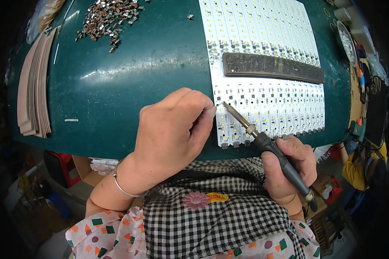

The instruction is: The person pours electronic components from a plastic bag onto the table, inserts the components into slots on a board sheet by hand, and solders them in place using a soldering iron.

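Observation:
In my right hand (289, 166) is a soldering iron (285, 166) with a black handle, its metal tip slanting up and left. The tip meets a white LED circuit board panel (268, 93), near the left edge of its lower part. My left hand (175, 125) is closed in a pinch just left of that tip, its fingertips at the panel's edge. A short bit of thin silvery solder wire (219, 104) seems to show between the fingertips and the iron. The panel is made of several strips side by side, with small connectors along its near edge.
A dark flat bar (272, 68) lies across the panel. On the green table (116, 99) are a heap of small metal connectors (110, 17) at the back and a stack of pinkish strips (35, 84) at left. A round dish (346, 42) and tools stand at right. Another person's yellow garment (354, 168) shows there.

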`<state>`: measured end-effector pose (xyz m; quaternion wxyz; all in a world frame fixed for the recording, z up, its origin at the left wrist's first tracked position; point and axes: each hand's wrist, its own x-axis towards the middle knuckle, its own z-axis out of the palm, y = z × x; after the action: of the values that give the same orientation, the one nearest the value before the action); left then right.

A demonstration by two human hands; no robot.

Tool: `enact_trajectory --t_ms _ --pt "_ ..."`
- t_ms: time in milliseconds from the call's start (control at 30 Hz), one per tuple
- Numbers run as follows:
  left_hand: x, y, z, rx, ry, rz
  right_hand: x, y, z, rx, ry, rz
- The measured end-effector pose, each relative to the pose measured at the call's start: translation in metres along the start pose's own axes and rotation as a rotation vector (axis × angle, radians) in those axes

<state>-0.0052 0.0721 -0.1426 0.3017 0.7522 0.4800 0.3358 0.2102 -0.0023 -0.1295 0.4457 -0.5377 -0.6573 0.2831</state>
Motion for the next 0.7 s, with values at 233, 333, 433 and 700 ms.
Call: enact_trajectory --t_ms 233,333,433,700 --pt "0.001 0.0 0.003 0.052 -0.04 0.016 0.001 -0.001 0.001 -0.007 0.011 -0.023" --pt "0.003 0.003 0.0 0.029 -0.029 -0.015 0.0 -0.003 0.0 0.008 0.011 0.047" --pt "0.003 0.002 -0.005 0.002 -0.002 -0.035 -0.002 -0.01 -0.007 -0.006 -0.049 0.172" --pt "0.002 -0.006 -0.015 -0.012 -0.018 -0.095 -0.003 0.007 -0.012 0.183 0.359 0.28"
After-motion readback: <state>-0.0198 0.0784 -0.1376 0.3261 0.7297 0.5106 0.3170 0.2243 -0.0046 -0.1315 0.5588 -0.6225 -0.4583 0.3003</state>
